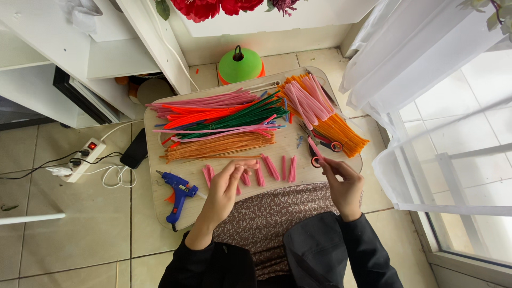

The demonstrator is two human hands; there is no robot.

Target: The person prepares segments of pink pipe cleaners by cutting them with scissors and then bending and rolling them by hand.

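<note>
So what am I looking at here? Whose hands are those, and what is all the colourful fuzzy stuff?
There is one picture, taken by a camera worn on a person's head, so you look down just as they do. The two hands belong to that person, who sits on a tiled floor with a small wooden table over their lap. The left hand touches short pink pieces lined up on the table. The right hand pinches one pink piece between its fingertips. The fuzzy stuff is bendy craft sticks, in piles of pink, red, green and orange. A blue glue gun lies at the left, and scissors with red handles lie near the right hand. Behind the table stands a green cone.
</note>
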